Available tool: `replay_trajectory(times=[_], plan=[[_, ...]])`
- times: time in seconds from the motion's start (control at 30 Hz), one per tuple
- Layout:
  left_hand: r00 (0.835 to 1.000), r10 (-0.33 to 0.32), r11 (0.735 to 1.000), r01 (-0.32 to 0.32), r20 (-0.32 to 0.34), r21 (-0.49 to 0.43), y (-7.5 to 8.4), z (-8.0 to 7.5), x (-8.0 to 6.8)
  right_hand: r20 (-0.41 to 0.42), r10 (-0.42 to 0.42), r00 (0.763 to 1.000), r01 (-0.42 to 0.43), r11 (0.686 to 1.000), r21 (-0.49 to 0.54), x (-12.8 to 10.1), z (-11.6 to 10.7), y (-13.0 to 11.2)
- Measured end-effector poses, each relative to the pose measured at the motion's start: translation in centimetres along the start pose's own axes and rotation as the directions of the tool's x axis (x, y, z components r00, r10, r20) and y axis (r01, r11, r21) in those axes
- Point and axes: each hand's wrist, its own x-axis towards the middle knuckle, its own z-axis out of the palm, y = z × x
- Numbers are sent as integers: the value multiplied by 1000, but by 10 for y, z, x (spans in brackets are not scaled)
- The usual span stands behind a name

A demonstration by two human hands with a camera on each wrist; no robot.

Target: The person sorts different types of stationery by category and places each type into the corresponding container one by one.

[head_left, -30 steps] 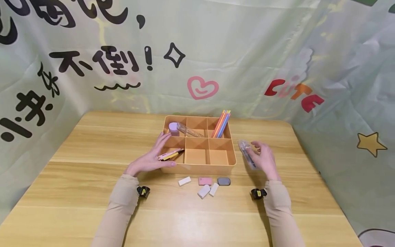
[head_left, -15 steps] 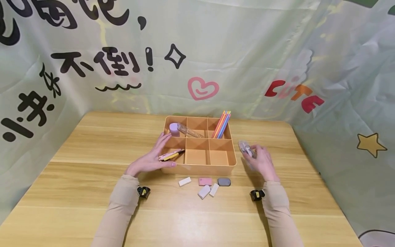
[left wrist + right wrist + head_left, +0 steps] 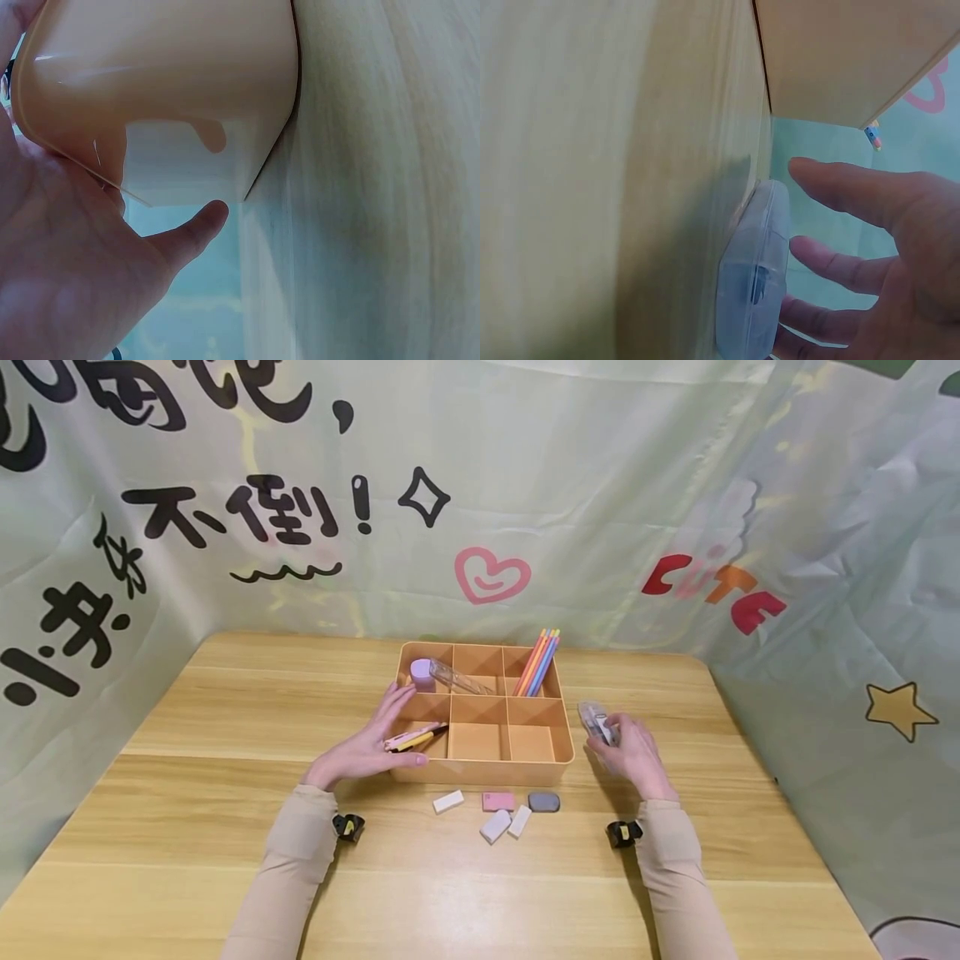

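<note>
The left hand (image 3: 372, 739) rests at the left front corner of an orange-tan divided organizer (image 3: 480, 770), fingers spread over its left rim and the thumb along its front. Several pens (image 3: 416, 737) lie in the front left compartment beside this hand. To the organizer's right, the right hand (image 3: 636, 756) is over a clear plastic case (image 3: 592, 717) on the table; its contents cannot be told. In the right wrist view, the fingers (image 3: 821, 319) lie close against the case (image 3: 754, 277), while the thumb (image 3: 840, 187) stands apart from it.
Several erasers, among them a pink one (image 3: 498, 802) and a grey one (image 3: 544, 802), lie before the organizer. Colored pencils (image 3: 537, 664) stand in its back right compartment. A purple-capped item (image 3: 422, 670) and a clear stick-like item (image 3: 457, 678) sit at back left. A printed cloth (image 3: 585, 510) hangs behind.
The right hand has shifted slightly left and lowered onto the clear case, its fingers drawing closer together. The left hand and organizer have stayed in place.
</note>
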Motion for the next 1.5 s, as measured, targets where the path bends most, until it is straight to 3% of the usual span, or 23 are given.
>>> replay_trajectory(times=[0.93,1.3,1.5], plan=[[1000,8,1000,-8,-7,16,1,1,0,-86,5,996,-7,1000,-18,-3,5,2],[1000,-2,1000,2,-11,21,2,1,0,-151,-14,988,15,1000,4,-4,5,-1],[1000,-1,1000,1,-10,14,2,1,0,-141,10,990,-4,999,40,-2,5,-1]])
